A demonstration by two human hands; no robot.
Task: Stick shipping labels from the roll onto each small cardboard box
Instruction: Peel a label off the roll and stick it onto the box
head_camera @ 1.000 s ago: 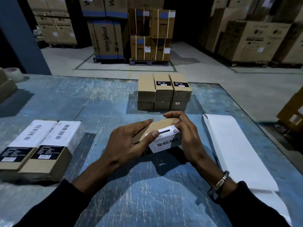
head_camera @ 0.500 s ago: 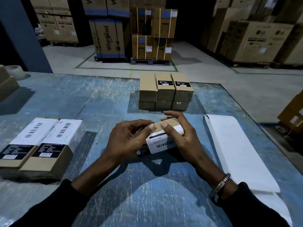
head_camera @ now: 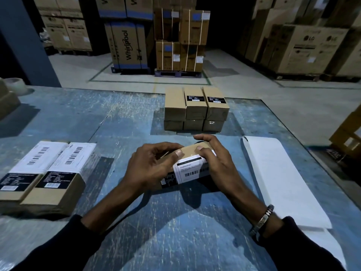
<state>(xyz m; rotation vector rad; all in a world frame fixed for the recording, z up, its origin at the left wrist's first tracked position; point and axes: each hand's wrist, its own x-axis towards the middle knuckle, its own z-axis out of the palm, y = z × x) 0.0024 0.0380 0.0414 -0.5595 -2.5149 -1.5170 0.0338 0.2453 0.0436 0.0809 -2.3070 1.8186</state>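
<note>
A small cardboard box (head_camera: 190, 153) lies on the blue table (head_camera: 97, 122) in front of me, with a white barcode label (head_camera: 190, 170) on its near side. My left hand (head_camera: 150, 169) grips its left end, thumb on the top. My right hand (head_camera: 216, 163) grips the right end, thumb pressing the top edge above the label. Two labelled boxes (head_camera: 50, 173) lie side by side at the left. A stack of several small boxes (head_camera: 195, 108) stands behind, some with black labels on top. A white strip of label backing (head_camera: 281, 180) lies at the right.
A tape roll (head_camera: 14, 86) and another carton (head_camera: 5, 100) sit at the table's far left edge. The table's right edge runs diagonally past the strip. Large appliance cartons (head_camera: 129, 44) on pallets stand on the warehouse floor beyond.
The box has been turned so its labelled side faces me more. Both thumbs have moved onto the top face. My left hand's fingers have curled round the left end.
</note>
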